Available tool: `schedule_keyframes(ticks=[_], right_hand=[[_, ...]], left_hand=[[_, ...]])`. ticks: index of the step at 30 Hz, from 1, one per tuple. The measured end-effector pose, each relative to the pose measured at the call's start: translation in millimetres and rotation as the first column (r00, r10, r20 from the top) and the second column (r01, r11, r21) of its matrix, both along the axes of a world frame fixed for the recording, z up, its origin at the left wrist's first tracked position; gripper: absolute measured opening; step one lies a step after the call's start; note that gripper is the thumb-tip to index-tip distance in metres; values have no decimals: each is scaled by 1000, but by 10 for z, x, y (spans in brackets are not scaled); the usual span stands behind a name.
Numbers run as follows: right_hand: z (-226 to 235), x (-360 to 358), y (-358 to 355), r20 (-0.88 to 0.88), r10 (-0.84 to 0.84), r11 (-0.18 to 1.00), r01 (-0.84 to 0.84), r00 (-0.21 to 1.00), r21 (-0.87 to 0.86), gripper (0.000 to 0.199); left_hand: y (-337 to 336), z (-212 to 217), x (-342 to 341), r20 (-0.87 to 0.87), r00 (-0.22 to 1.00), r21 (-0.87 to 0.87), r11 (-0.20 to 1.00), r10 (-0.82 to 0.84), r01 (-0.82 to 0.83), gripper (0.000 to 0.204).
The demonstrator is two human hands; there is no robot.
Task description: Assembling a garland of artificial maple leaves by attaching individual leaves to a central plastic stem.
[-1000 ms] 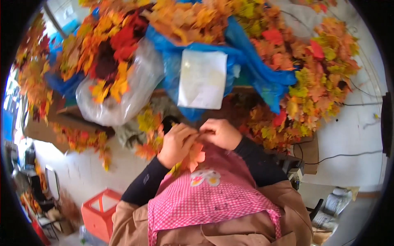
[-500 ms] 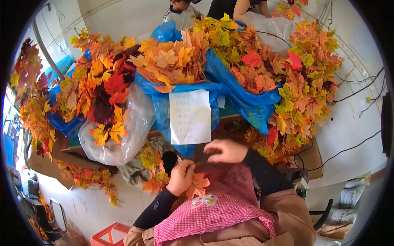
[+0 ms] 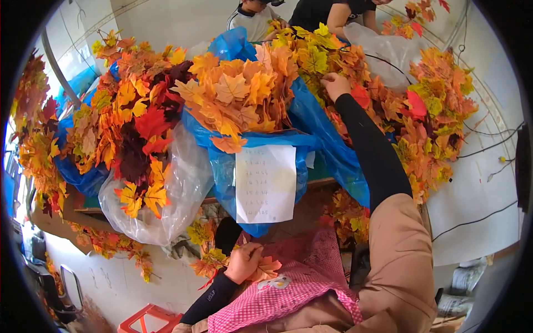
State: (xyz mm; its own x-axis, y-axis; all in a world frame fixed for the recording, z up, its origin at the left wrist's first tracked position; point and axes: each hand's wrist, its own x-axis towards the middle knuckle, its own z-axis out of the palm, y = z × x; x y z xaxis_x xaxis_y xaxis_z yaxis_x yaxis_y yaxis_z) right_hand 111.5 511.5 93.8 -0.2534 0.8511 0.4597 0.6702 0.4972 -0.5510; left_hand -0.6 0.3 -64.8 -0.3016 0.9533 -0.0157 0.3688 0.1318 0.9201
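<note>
My left hand [image 3: 243,263] is closed low in front of the apron, gripping an orange artificial maple leaf [image 3: 266,267] that sticks out on its right side. More leaves on a stem, the yellow and orange sprig [image 3: 210,261], hang just left of that hand; whether it holds them too is unclear. Far forward, my right hand [image 3: 336,86] is at the heap of yellow-green maple leaves [image 3: 315,60], fingers drawn together among them; what they pinch is hidden. Between the arms, orange leaves [image 3: 233,89] are piled in a blue plastic bag [image 3: 219,161].
A handwritten white sheet [image 3: 265,186] hangs on the blue bag's front. Leaf garlands [image 3: 427,116] cover the right side; red and orange leaves [image 3: 152,122] lie left above a clear plastic bag [image 3: 191,166]. A red stool [image 3: 149,320] stands low left. Two people are across the table.
My right hand has left the spot beside my left hand and stretched forward to the yellow-green leaves. The left hand has lowered slightly, still holding the orange leaf.
</note>
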Motion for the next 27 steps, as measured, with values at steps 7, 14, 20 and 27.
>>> schedule_keyframes(ticks=[7,14,20,27], right_hand=[[-126,-166,223,-73,-103,994,100,992,-41,21],[188,0,-39,-670,-26,961,-165,742,-220,22],[573,287,-509,-938,89,761,-631,334,-152,28],[481,962,-2971,1,608,785,-601,794,-151,8]], left_hand=[[39,1,-90,-4,1000,-81,996,24,-24,16],[-64,-82,-85,-24,999,-41,998,-41,40,15],[-102,-135,-99,-216,969,162,975,-117,153,13],[-168,229,-11,-195,971,317,927,-142,199,10]])
